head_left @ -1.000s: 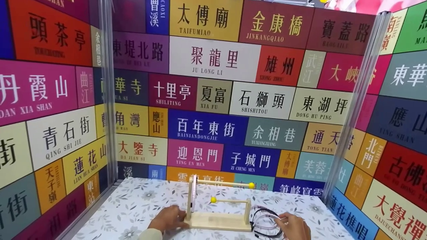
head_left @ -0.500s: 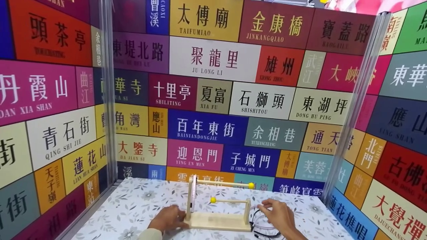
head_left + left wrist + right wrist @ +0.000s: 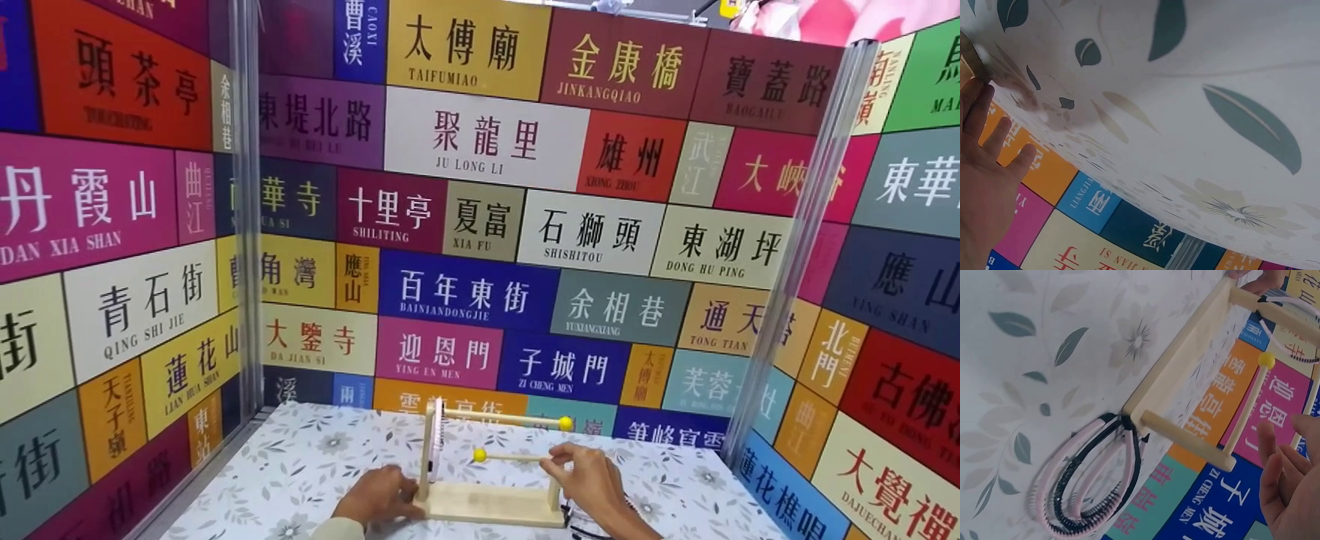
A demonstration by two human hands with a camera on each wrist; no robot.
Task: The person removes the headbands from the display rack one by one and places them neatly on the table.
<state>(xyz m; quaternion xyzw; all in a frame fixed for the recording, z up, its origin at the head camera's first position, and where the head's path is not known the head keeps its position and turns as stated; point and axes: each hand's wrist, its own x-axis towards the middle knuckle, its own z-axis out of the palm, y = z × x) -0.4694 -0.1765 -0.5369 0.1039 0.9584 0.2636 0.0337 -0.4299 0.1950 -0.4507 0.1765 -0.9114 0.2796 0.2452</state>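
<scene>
A pale wooden stand (image 3: 491,504) with two yellow-tipped pegs is on the flowered table. My left hand (image 3: 379,493) grips the left end of its base, some fingers stretched out in the left wrist view. My right hand (image 3: 589,476) is at the post end of the lower peg (image 3: 514,457); the fingers are loosely bent with nothing seen between them, and contact with the peg is unclear. A toothed pale headband (image 3: 437,442) hangs by the left post, under the upper peg. Several pink and black headbands (image 3: 1081,495) lie on the table by the stand's right end.
A flower-patterned cloth (image 3: 300,450) covers the table. Coloured sign panels (image 3: 480,135) rise close behind it and at both sides, joined by metal corner posts (image 3: 806,247).
My right hand has left the headbands on the table, risen, and moved left to the lower peg. My left hand stays at the base. The head view has shifted slightly.
</scene>
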